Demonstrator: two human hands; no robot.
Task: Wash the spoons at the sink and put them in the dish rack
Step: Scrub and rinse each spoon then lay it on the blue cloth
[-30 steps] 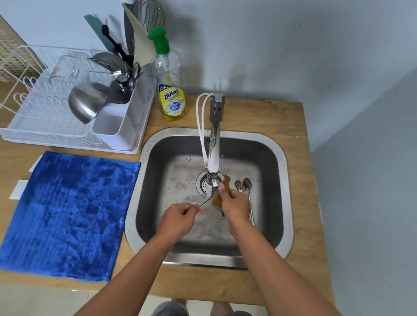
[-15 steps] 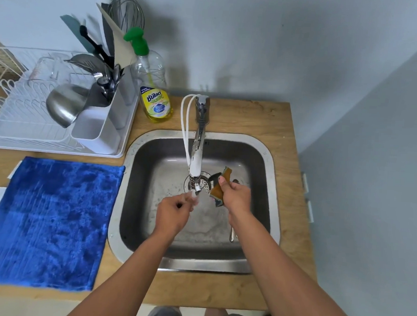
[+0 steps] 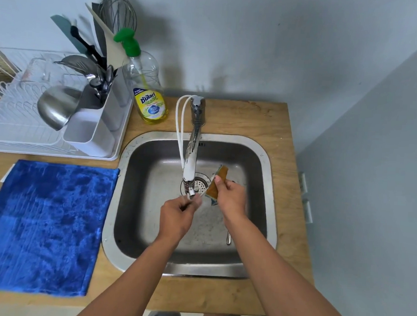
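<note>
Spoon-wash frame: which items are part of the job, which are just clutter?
In the job: left hand holding a spoon under the tap; right hand gripping the sponge; sink; dish rack; spoon handle in the basin.

Lying about: blue cloth; soap bottle; whisk.

A thin metal spoon (image 3: pixel 198 196), blurred, is held over the steel sink (image 3: pixel 270 186) just below the tap's spout, its handle pinched in the left hand (image 3: pixel 177 214) while its bowl end goes into the folded yellow sponge that the right hand (image 3: pixel 230 198) grips. Another spoon's handle end (image 3: pixel 228 239) lies on the sink floor, right of the drain, mostly hidden by the right forearm. The white wire dish rack (image 3: pixel 12 111) stands on the counter left of the sink, its caddy full of utensils.
</note>
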